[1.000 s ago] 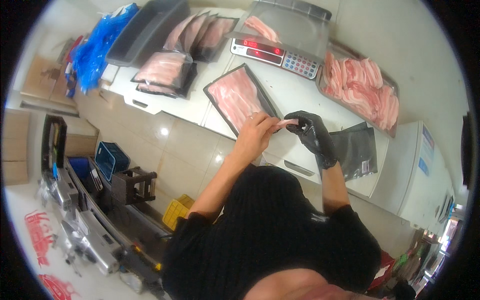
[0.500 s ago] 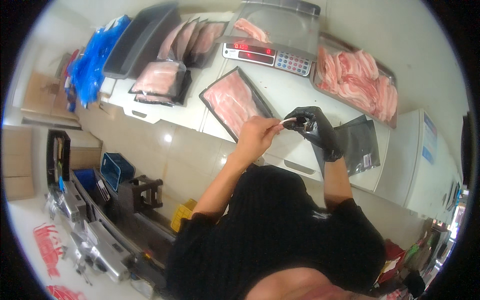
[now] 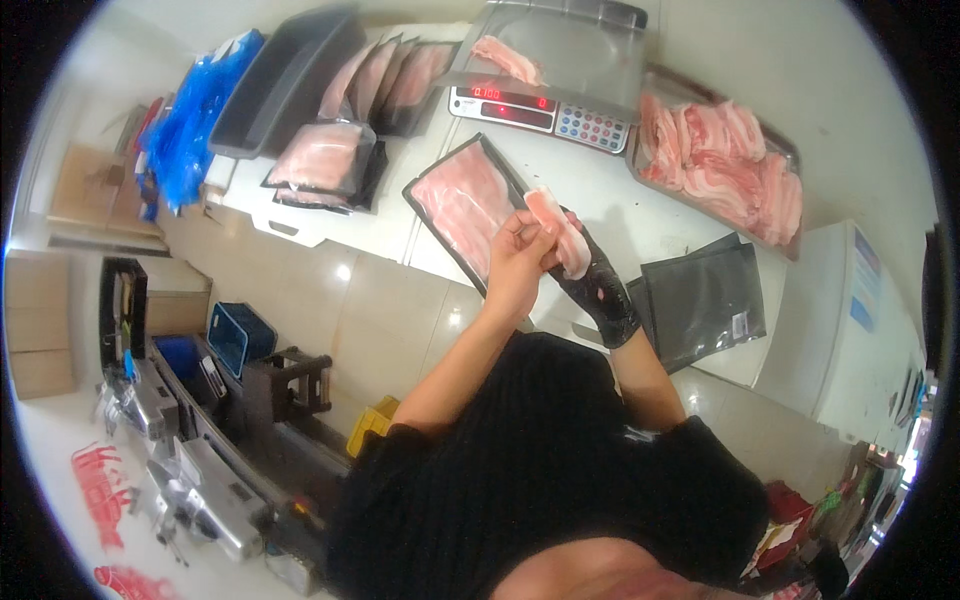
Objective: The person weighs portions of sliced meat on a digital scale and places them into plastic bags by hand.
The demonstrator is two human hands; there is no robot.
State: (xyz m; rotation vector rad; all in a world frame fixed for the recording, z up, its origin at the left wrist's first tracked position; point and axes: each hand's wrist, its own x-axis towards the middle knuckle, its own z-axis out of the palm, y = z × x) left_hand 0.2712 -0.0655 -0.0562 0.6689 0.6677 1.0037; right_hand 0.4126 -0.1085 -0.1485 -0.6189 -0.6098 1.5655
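Note:
A slice of pork belly (image 3: 562,235) is held up between my two hands, above the front of the white counter. My bare left hand (image 3: 520,258) pinches it at its left side with thumb and fingertips. My right hand (image 3: 600,295), in a black glove, supports the slice from behind and the right; the slice hides most of its fingers. Just left of my hands lies a clear-topped, black-edged pack of pork slices (image 3: 460,200). Flat black bags (image 3: 705,305) lie to the right of my gloved hand.
At the back, a digital scale (image 3: 540,115) bears a grey tray (image 3: 600,50) with pork on it. A metal tray (image 3: 648,178) of pork slices stands right. Filled packs (image 3: 320,158), a grey bin (image 3: 280,85) and blue plastic (image 3: 195,125) are on the left.
My gloved hand has turned and come lower and left. The pork slice, earlier mostly hidden between my fingers, now shows its broad face. My left hand has shifted slightly right.

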